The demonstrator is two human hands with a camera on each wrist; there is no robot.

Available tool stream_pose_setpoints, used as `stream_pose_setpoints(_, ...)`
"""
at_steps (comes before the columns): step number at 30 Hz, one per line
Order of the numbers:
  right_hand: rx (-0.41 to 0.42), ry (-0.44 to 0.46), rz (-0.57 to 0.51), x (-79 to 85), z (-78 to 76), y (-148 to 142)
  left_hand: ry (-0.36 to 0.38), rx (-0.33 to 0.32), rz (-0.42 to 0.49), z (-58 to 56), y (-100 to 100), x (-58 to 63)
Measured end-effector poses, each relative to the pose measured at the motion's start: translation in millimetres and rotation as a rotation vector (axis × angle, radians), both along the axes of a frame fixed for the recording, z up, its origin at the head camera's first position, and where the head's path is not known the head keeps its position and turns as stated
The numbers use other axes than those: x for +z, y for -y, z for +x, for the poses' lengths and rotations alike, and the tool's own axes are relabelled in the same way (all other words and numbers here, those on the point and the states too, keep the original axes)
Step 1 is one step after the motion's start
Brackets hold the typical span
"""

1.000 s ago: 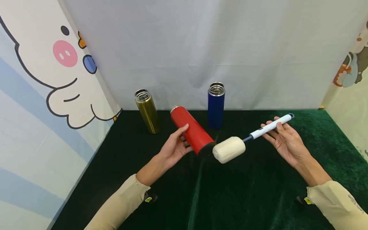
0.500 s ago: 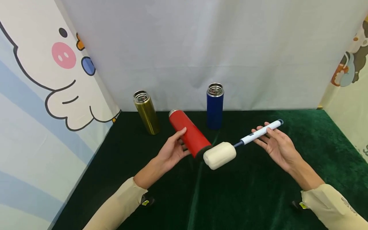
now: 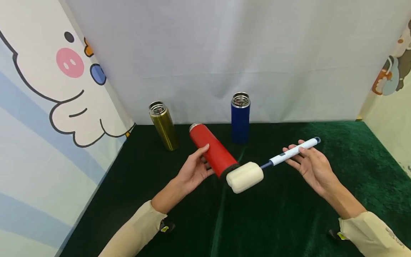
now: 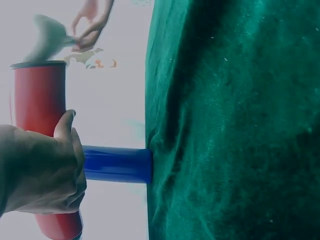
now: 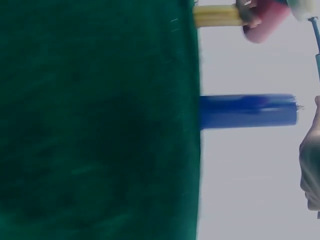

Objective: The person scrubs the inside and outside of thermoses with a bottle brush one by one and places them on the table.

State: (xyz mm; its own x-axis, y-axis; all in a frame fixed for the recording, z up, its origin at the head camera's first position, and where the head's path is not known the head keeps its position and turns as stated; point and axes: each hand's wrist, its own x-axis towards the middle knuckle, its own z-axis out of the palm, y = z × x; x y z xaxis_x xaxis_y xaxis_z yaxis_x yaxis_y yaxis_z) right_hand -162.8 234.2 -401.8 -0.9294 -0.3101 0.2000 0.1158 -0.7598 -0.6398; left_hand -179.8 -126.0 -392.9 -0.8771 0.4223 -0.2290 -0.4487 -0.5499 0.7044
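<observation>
My left hand (image 3: pixel 194 171) grips a red thermos bottle (image 3: pixel 214 150) around its middle. The bottle is tilted, its metal mouth up and to the left and its dark base down and to the right. My right hand (image 3: pixel 313 167) pinches the white handle of a sponge bottle brush (image 3: pixel 293 152) between thumb and fingers. The brush's cream sponge head (image 3: pixel 245 177) overlaps the bottle's base in the head view. In the left wrist view the sponge (image 4: pixel 47 37) is at the base end of the red bottle (image 4: pixel 40 95); whether they touch I cannot tell.
A gold bottle (image 3: pixel 165 128) without a lid stands at the back left of the green cloth-covered table (image 3: pixel 273 221). Farther right, a lidless blue bottle (image 3: pixel 240 123) stands near the white back curtain (image 3: pixel 192 53). Printed cartoon panels flank both sides.
My right hand has moved left and down, bringing the sponge head across the red bottle's base. The left hand and the bottle have dropped slightly.
</observation>
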Motion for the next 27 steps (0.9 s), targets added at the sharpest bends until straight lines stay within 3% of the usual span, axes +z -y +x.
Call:
stream_pose_setpoints(7, -0.006, 0.067, 0.076, -17.2, -4.6, -7, -0.054, -0.012, -0.006, -6.7, -2, 4.4)
stream_pose_setpoints(10, 0.018, 0.137, 0.031, -19.3, -5.3, -13, -0.107, 0.021, -0.027, -14.4, -4, 4.2)
stream_pose_setpoints(14, 0.050, 0.246, -0.103, -20.1, -5.3, -28, -0.181, 0.161, -0.076, -31.1, -5, 2.6)
stream_pose_setpoints(19, 0.102, 0.371, -0.267, -21.0, -6.0, -54, -0.307, 0.358, -0.178, -64.8, -3, -1.2)
stream_pose_setpoints(24, 0.131, 0.462, -0.403, -25.5, -7.4, -74, -0.477, 0.509, -0.402, -95.7, 3, -9.4)
stream_pose_setpoints(27, 0.143, 0.494, -0.475, -29.0, -7.4, -84, -0.523, 0.559, -0.558, -109.6, 3, -16.2)
